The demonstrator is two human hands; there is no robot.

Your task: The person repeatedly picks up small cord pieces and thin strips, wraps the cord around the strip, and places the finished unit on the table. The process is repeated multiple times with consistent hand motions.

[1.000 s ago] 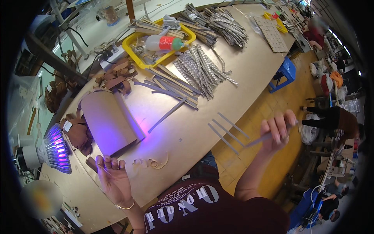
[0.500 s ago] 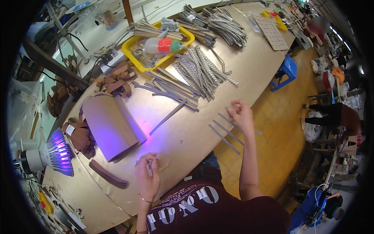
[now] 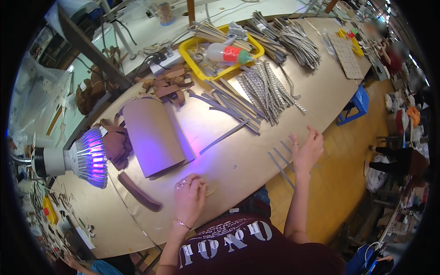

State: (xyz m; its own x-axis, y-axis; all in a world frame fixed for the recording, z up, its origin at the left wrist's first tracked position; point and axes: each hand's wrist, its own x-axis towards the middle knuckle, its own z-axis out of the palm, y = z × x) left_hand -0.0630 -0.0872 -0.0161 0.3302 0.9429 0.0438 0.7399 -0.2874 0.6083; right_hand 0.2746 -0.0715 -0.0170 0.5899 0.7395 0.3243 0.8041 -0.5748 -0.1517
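Observation:
My left hand (image 3: 190, 196) is over the near side of the table, fingers curled together; whatever they may pinch is too small to make out. Beside its fingertips is a pale round disc (image 3: 210, 189), partly covered by the hand. My right hand (image 3: 308, 152) hovers at the table's right edge with thumb and fingers apart, nothing visible in it. Next to it, thin grey strips (image 3: 281, 168) lie side by side, their ends sticking out past the edge. A curved brown panel (image 3: 153, 137) stands left of centre, lit purple by a finned lamp (image 3: 89, 157).
A yellow basket (image 3: 195, 71) holds a squeeze bottle (image 3: 224, 53). Loose strips (image 3: 233, 107) and braided silver bundles (image 3: 268, 91) lie right of it. Brown straps (image 3: 169, 85) are heaped behind the panel. A blue stool (image 3: 355, 106) stands by the table's far right edge.
My right hand has opened from a pinch over the grey strips. My left hand stays curled near the disc. The whole view has shifted, with the table's things appearing further right.

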